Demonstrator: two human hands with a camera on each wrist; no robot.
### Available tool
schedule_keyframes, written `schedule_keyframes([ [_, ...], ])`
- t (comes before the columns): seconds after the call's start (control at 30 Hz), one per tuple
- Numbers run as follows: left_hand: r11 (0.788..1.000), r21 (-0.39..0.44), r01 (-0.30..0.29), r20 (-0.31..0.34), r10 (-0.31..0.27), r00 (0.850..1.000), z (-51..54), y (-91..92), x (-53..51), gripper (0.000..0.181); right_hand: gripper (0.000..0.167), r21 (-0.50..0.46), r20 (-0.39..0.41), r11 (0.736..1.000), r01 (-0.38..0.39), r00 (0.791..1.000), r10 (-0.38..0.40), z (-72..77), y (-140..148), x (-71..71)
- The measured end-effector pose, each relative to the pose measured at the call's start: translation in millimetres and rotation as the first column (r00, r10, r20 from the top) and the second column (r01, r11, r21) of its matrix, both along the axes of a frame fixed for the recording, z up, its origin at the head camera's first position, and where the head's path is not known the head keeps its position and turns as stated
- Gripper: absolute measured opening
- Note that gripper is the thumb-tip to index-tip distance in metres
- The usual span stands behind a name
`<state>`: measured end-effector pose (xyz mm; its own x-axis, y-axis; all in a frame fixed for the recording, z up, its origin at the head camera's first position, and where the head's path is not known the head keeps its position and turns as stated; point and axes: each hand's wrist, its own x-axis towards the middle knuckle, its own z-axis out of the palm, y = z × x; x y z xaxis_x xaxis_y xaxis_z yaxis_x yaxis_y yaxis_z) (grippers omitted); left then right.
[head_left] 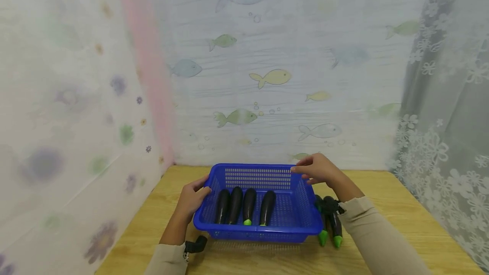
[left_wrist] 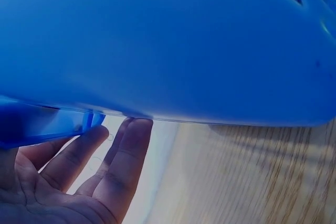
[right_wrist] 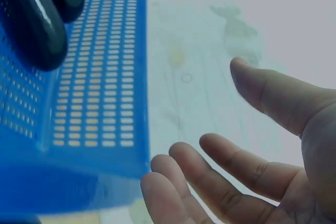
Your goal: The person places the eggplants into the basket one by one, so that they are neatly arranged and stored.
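A blue plastic basket (head_left: 259,229) with slotted walls takes up the middle of the head view. Several dark eggplants (head_left: 249,205) lie side by side in its left and middle part. At the basket's left rim my left hand (head_left: 192,196) grips the edge, thumb over the top; the left wrist view has its fingers against the outer wall under the rim. My right hand (head_left: 318,169) hovers by the far right corner, holding nothing. Its fingers and thumb are spread apart in the right wrist view. Whether it touches the rim, I cannot tell.
Just right of the basket, partly behind the right wrist, more eggplants (head_left: 336,228) with green stem ends lie on the wooden table (head_left: 153,220). A fish-print sheet (head_left: 282,109) hangs behind the table, with a flowered curtain (head_left: 454,152) on the right.
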<state>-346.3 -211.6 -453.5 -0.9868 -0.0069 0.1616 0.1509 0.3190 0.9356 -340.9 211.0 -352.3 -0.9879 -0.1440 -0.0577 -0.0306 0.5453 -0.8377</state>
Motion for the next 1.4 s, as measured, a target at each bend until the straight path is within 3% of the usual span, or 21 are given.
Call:
schedule_keyframes([
  [0.13,1.000,-0.002,0.004,0.001,-0.004,1.000,-0.2,1.1,0.8,0.054,0.064,-0.010,-0.037,1.000,0.021,0.999,-0.022,-2.7,15.1,8.6],
  [0.57,1.000,0.004,0.014,0.002,-0.014,1.000,4.8,1.7,4.7,0.057,0.071,-0.075,0.009,0.992,0.101,0.995,-0.100,-22.2,57.6,19.2],
  [1.2,1.000,0.015,0.025,0.003,-0.025,1.000,4.1,2.5,1.5,0.055,0.076,-0.267,0.049,0.949,0.168,0.986,-0.161,-56.3,78.7,39.7],
  [1.27,0.999,0.019,0.028,0.008,-0.028,1.000,9.7,4.3,5.7,0.055,0.076,-0.277,0.056,0.945,0.177,0.984,-0.168,-60.3,80.0,40.4],
  [1.4,0.999,0.018,0.028,0.010,-0.028,1.000,8.3,3.7,4.5,0.055,0.075,-0.257,0.052,0.945,0.201,0.980,-0.194,-65.6,82.6,41.6],
])
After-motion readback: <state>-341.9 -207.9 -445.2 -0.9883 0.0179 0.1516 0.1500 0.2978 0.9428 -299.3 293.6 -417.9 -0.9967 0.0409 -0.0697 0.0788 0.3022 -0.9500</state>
